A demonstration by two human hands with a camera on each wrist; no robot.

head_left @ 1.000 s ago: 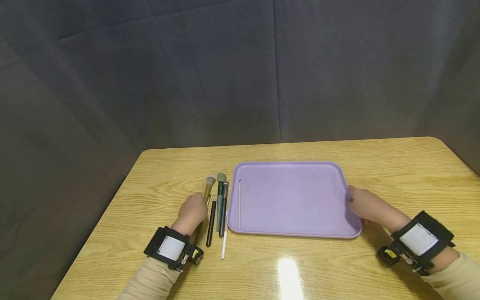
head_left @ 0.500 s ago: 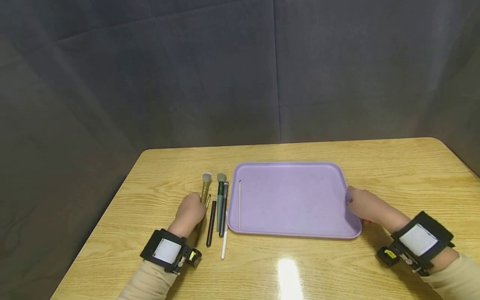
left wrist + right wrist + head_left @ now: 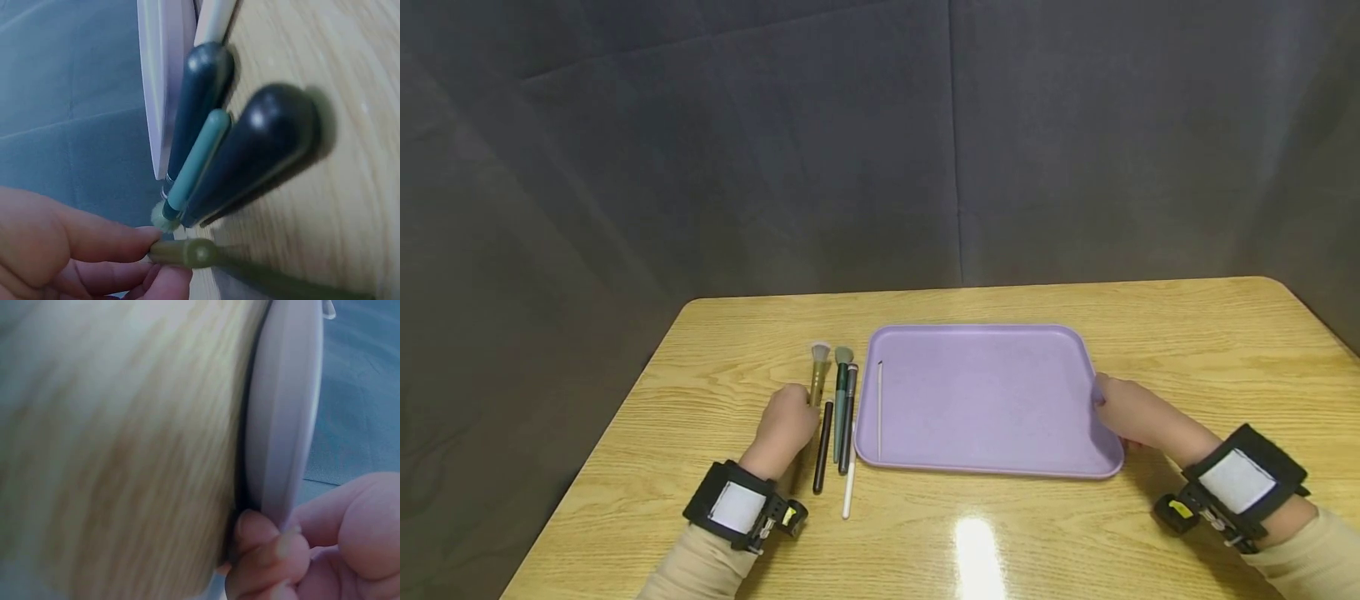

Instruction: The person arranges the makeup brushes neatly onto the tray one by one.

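My left hand (image 3: 788,421) is among the makeup brushes left of the lilac tray (image 3: 981,396). In the left wrist view its thumb and fingers pinch an olive-green makeup brush (image 3: 201,253) by the handle; a second olive handle (image 3: 294,280) lies below it. A fluffy-headed olive brush (image 3: 817,375) sticks out past the hand in the head view; which olive one is pinched I cannot tell. My right hand (image 3: 1131,411) grips the tray's right edge, thumb at the rim and fingers underneath. One thin white brush (image 3: 880,408) lies inside the tray along its left side.
Between the left hand and the tray lie a short black brush (image 3: 823,446), a green brush (image 3: 839,408) and a dark-handled brush (image 3: 847,421). A white-handled brush (image 3: 848,492) reaches toward the front by the tray's corner. Everything rests on a wooden table (image 3: 1045,533) before a dark curtain.
The fluffy olive brush's head swung left, then back right, and sits slightly farther back. My left hand shifted slightly with it and now covers the small olive brush's tip. Right hand and tray stayed put.
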